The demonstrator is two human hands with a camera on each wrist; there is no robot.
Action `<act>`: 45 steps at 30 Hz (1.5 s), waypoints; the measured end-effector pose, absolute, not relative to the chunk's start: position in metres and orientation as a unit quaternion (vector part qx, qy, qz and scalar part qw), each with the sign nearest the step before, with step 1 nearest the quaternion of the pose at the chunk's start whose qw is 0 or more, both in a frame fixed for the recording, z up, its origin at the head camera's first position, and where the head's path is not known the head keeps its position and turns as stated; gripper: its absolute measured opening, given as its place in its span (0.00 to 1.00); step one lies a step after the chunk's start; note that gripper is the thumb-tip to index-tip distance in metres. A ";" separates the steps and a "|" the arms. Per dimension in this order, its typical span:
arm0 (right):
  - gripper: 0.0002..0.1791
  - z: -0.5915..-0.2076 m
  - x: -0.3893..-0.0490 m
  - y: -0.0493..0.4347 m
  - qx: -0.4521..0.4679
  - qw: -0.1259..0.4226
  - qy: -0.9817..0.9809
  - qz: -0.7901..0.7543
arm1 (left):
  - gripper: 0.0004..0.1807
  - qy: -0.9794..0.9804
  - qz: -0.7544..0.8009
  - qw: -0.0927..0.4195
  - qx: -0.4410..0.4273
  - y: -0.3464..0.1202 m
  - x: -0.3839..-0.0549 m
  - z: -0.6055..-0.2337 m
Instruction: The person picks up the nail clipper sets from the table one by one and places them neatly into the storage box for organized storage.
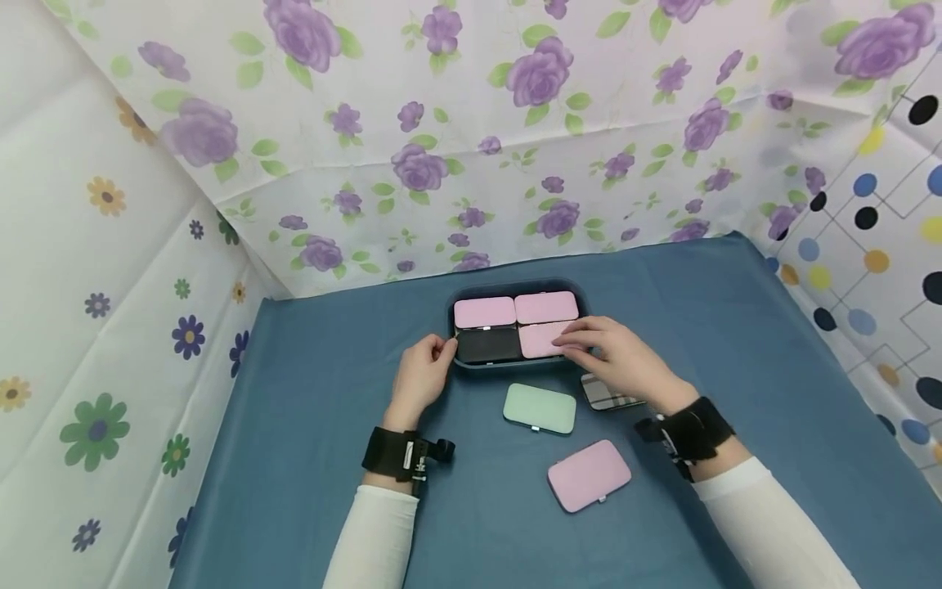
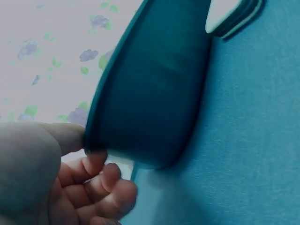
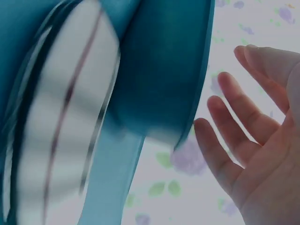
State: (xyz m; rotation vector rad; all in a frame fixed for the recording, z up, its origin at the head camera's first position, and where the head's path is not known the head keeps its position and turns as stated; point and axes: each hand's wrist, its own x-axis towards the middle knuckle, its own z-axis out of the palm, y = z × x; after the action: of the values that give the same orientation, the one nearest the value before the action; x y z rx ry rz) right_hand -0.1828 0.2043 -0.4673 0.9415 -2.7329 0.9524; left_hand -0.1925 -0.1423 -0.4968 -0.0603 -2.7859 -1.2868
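A dark blue oblong bin (image 1: 524, 365) holds three pink clasp cases, such as the front right pink case (image 1: 540, 340), and a black clasp case (image 1: 487, 345) at front left. My left hand (image 1: 423, 376) pinches the bin's left rim between thumb and forefinger; the left wrist view shows this bin (image 2: 150, 84) close up. Over the bin's right end, my right hand (image 1: 616, 356) hovers with slightly bent fingers, holding nothing. Partly hidden beneath it lies a plaid case (image 1: 605, 395), large in the right wrist view. Whether the fingertips touch the pink case, I cannot tell.
In front of the bin a mint green case (image 1: 540, 408) lies on the blue cloth (image 1: 331, 425). Nearer to me is a loose pink case (image 1: 589, 476), turned at an angle. A flowered curtain (image 1: 456, 204) rises behind the bin, with patterned sheets on both sides.
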 end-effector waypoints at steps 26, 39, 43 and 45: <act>0.35 -0.516 -0.138 0.280 0.215 -0.035 -0.943 0.253 | 0.22 -0.976 -0.203 -0.078 0.003 -0.127 -0.198 -0.449; 0.38 -0.515 -0.135 0.275 0.163 -0.035 -0.954 0.251 | 0.19 -0.979 -0.182 -0.093 0.013 -0.117 -0.202 -0.442; 0.38 -0.516 -0.134 0.274 0.163 -0.035 -0.953 0.254 | 0.23 -0.974 -0.213 -0.074 0.020 -0.121 -0.197 -0.447; 0.38 -0.517 -0.134 0.274 0.166 -0.036 -0.951 0.257 | 0.25 -0.969 -0.238 -0.062 0.022 -0.124 -0.195 -0.451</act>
State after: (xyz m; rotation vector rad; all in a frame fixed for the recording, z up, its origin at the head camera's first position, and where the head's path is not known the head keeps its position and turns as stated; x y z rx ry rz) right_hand -0.1337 0.2737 -0.5172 0.5331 -3.0598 0.8262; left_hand -0.1947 -0.1237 -0.4509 0.0704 -3.1697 -0.7801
